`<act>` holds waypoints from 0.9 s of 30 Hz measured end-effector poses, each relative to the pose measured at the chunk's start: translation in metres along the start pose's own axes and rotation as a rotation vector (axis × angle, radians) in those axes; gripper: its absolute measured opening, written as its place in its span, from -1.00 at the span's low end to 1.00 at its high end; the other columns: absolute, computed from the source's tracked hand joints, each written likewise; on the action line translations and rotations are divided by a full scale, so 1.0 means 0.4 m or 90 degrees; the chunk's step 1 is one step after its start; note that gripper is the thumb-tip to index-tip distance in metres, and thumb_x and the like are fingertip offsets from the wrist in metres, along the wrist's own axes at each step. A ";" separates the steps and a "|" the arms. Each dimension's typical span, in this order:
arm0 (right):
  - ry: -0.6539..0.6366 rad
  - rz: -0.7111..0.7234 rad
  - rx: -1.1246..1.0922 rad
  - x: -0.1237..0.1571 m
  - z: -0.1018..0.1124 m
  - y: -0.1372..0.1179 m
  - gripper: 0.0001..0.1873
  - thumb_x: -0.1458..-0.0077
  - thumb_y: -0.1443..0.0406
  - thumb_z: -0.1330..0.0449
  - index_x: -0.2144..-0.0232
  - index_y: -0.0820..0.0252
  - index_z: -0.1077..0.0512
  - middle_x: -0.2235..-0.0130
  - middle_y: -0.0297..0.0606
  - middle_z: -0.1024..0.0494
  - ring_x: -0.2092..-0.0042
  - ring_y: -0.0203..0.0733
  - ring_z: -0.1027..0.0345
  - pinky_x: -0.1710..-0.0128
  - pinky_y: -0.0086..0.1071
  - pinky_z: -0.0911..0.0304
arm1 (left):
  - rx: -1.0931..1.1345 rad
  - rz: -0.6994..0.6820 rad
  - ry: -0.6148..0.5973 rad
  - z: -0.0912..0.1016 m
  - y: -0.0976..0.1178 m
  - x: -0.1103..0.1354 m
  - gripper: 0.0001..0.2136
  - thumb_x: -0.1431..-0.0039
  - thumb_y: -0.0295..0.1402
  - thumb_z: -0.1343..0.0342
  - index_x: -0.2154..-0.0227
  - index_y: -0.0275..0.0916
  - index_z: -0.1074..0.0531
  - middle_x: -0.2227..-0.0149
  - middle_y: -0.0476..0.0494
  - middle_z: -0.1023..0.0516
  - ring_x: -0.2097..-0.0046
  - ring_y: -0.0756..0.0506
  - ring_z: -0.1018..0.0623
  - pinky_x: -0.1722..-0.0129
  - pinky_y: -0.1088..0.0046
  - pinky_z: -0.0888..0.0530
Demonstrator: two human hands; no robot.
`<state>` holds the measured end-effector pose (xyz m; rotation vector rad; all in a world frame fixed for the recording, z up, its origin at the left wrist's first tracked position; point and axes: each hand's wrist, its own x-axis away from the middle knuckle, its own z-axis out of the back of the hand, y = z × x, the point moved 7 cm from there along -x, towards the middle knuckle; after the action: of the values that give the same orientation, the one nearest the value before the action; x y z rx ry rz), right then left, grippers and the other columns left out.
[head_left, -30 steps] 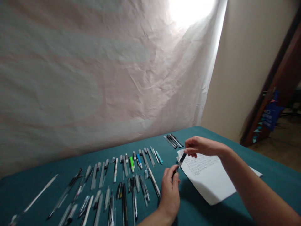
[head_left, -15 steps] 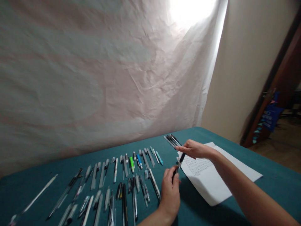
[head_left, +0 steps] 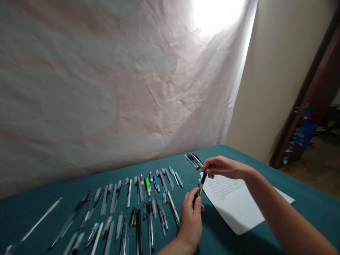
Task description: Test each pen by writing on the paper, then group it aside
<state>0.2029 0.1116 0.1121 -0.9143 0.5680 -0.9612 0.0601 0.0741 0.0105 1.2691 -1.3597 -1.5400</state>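
Between my two hands is a pen (head_left: 203, 180), black with a clear section, tilted with its top end toward the right. My left hand (head_left: 191, 217) is closed round the pen's lower part, which the fingers partly hide. My right hand (head_left: 221, 166) pinches the upper black end with thumb and fingertips, above the written sheet of paper (head_left: 236, 212). Just beyond the right fingers lies a small group of black and clear pens (head_left: 193, 161). To the left of my left hand, a white pen (head_left: 173, 209) rests on the table.
Several rows of pens, caps and clear barrels cover the left of the green table (head_left: 39, 191), among them a green highlighter (head_left: 148, 187) and a blue one (head_left: 156, 183). A pale hanging sheet (head_left: 106, 88) backs the table. A door (head_left: 313, 92) stands at far right.
My right hand has shifted slightly and turned, its fingers now bent down onto the pen's upper end instead of reaching out flat. My left hand has barely moved. The view has shifted slightly.
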 end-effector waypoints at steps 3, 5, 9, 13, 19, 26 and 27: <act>-0.014 -0.030 0.023 0.002 -0.004 0.006 -0.55 0.01 0.01 -0.11 0.28 0.30 -0.40 0.45 -0.26 -0.44 0.41 -0.29 -0.32 0.42 -0.43 -0.24 | -0.009 0.005 -0.007 -0.001 0.001 0.002 -0.66 -0.14 -0.21 0.05 0.08 -0.25 -0.36 0.23 -0.16 -0.38 0.36 -0.01 -0.41 0.30 0.45 -0.38; -0.013 -0.045 0.056 0.003 -0.003 0.007 -0.56 0.00 0.00 -0.09 0.34 0.30 -0.39 0.49 -0.28 -0.42 0.45 -0.30 -0.32 0.48 -0.46 -0.22 | -0.018 0.005 -0.011 -0.001 0.002 0.003 -0.66 -0.14 -0.21 0.06 0.08 -0.24 -0.36 0.23 -0.15 -0.38 0.36 -0.01 -0.41 0.30 0.45 -0.38; 0.031 -0.055 0.141 -0.006 0.004 0.013 -0.50 -0.04 -0.04 0.00 0.54 0.29 -0.35 0.59 -0.33 -0.37 0.59 -0.39 -0.21 0.61 -0.50 -0.09 | -0.011 0.001 -0.011 -0.002 0.002 -0.001 -0.65 -0.14 -0.21 0.05 0.07 -0.24 -0.36 0.21 -0.16 -0.39 0.37 -0.01 -0.41 0.31 0.45 -0.38; 0.034 -0.067 0.095 -0.022 0.001 0.031 -0.41 -0.08 -0.08 0.11 0.55 0.31 -0.36 0.58 -0.28 -0.39 0.57 -0.38 -0.23 0.58 -0.48 -0.14 | 0.016 0.038 -0.001 -0.001 -0.011 -0.009 -0.63 -0.11 -0.22 0.01 0.06 -0.29 -0.34 0.20 -0.20 -0.42 0.39 0.00 -0.42 0.32 0.46 -0.38; -0.010 -0.030 -0.090 -0.022 0.000 0.042 -0.53 -0.02 0.05 -0.11 0.12 0.27 -0.38 0.21 -0.14 -0.47 0.29 -0.25 -0.36 0.32 -0.37 -0.30 | 0.084 0.077 0.005 -0.002 -0.019 -0.012 -0.62 -0.08 -0.20 -0.02 0.07 -0.30 -0.34 0.35 -0.13 -0.44 0.38 -0.01 -0.42 0.31 0.48 -0.37; 0.000 0.032 -0.302 -0.056 -0.041 0.065 -0.63 -0.02 0.18 -0.17 0.15 0.29 -0.43 0.10 -0.08 -0.45 0.14 -0.19 -0.33 0.20 -0.35 -0.25 | 0.181 0.099 -0.029 -0.019 -0.025 -0.013 -0.57 -0.02 -0.14 -0.09 0.08 -0.30 -0.35 0.35 -0.12 -0.42 0.37 -0.01 -0.43 0.29 0.47 -0.39; 0.009 0.035 -0.316 -0.062 -0.046 0.068 -0.65 -0.01 0.18 -0.18 0.18 0.30 -0.45 0.13 -0.09 -0.47 0.15 -0.19 -0.34 0.20 -0.35 -0.24 | 0.189 0.102 -0.029 -0.020 -0.025 -0.013 -0.57 -0.02 -0.14 -0.09 0.08 -0.30 -0.35 0.35 -0.12 -0.42 0.37 -0.01 -0.43 0.30 0.47 -0.39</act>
<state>0.1894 0.1332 0.0798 -1.3253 0.8616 -0.7879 0.0699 0.0786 0.0020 1.2681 -1.7244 -1.2982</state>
